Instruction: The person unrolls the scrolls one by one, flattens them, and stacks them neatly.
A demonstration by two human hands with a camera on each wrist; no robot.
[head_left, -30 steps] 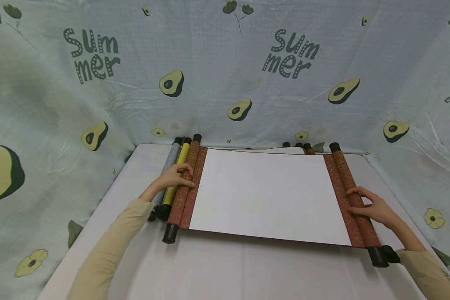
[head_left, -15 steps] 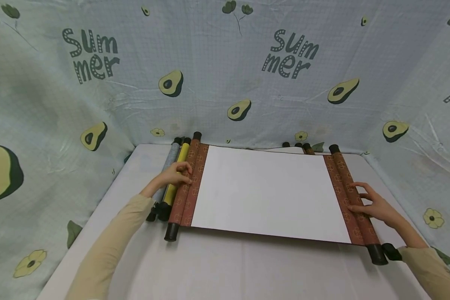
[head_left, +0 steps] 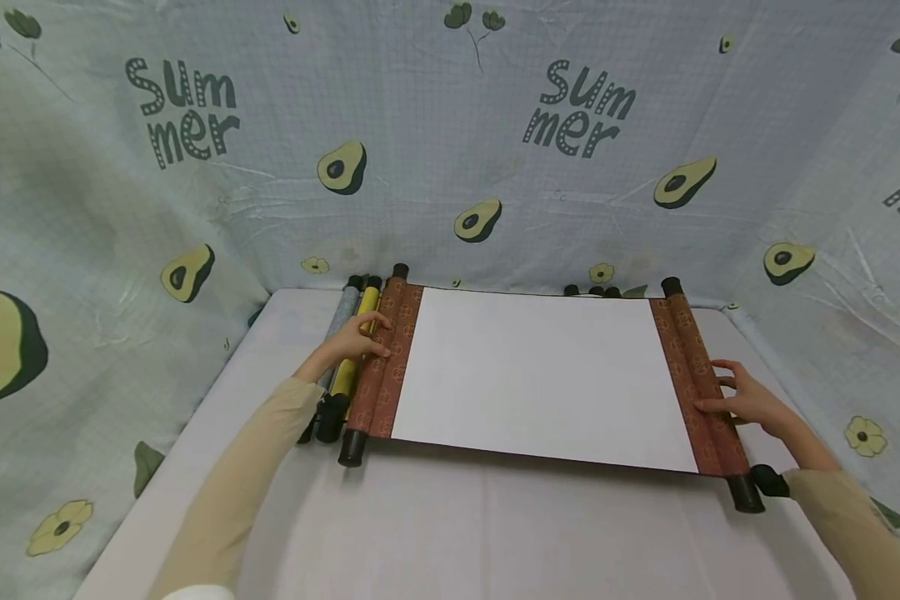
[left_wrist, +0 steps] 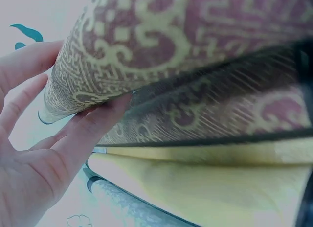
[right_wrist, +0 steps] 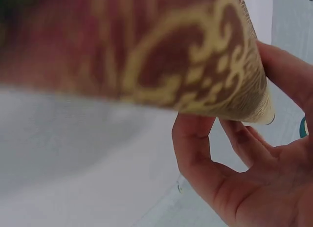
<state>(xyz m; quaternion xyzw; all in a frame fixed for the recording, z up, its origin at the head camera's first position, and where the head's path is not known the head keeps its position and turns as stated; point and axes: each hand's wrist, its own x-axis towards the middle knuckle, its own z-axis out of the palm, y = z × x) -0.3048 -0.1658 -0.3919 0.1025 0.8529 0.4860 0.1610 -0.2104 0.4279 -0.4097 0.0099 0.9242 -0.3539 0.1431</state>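
The scroll (head_left: pixel 543 379) is laid flat in the middle of the table (head_left: pixel 435 533), w/ its white sheet spread out wide btwn two red-and-gold rolled ends. So the opening (or closing) work is judged to be about halfway: a big white part is shown, and a thick roll is left at each end, approx. the same on both sides. No writing or picture can be seen on the white part.

The left hand (head_left: pixel 356 340) is set on the left roller (head_left: pixel 381 367), near its far half. In the left wrist view the thumb and fingers (left_wrist: pixel 90 131) are wrapped around the patterned roll, so that roll is held, not just touched. The left arm is stretched out from the near left corner.

The right hand (head_left: pixel 746 402) is laid on the right roller (head_left: pixel 701 387), near its front half. In the right wrist view the fingers (right_wrist: pixel 195 148) are bent under and beside the roll (a loose hold, not a tight one). The right arm is reached in from the near right corner.

A yellow scroll (head_left: pixel 352 354) and a grey-blue scroll (head_left: pixel 339 321) are lying rolled up, just beside the left roller. More dark roller tips (head_left: pixel 592 291) are seen at the back edge, behind the sheet.
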